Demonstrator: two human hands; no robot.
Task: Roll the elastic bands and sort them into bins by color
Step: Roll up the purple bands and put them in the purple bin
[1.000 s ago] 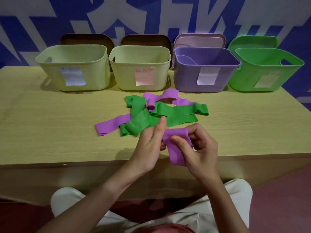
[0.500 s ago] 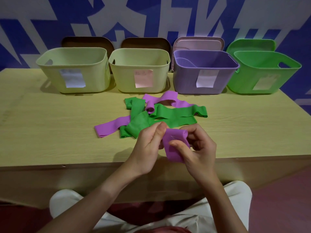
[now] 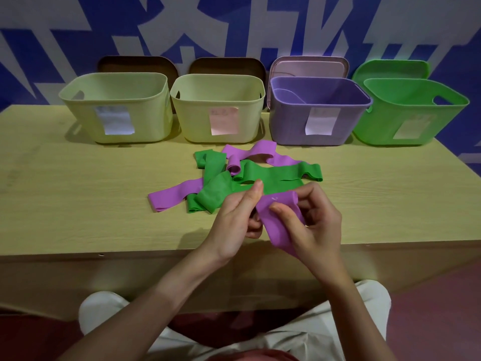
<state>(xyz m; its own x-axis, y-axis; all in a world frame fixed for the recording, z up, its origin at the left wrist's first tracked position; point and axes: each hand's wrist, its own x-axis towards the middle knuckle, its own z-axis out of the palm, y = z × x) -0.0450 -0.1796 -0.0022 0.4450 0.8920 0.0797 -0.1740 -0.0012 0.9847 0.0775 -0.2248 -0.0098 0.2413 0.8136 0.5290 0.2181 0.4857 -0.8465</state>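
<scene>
**Inspector:** Purple band (image 3: 279,220) is in both hands, above the desk's (image 3: 78,204) near edge. Left hand (image 3: 235,222) has its grip pinched on the band's left side; right hand (image 3: 316,225) has its grip curled round the rolled upper end, thumb pressed on the front.

**Clerk:** Orientation?

**Inspector:** The loose tail hangs down toward the person; the roll's axis runs roughly left to right. In my judgement rolling is unfinished.

**Clerk:** Destination?

**Inspector:** Purple bin (image 3: 317,126) stands ahead and slightly right, nearer the right hand. Green bin (image 3: 408,121) is beside it; two pale bins (image 3: 166,113) stand further left.

**Clerk:** Surface?

**Inspector:** Pale wood-grain. Remaining bands (image 3: 250,175) lie tangled between hands and bins. Blue-and-white wall behind.
</scene>
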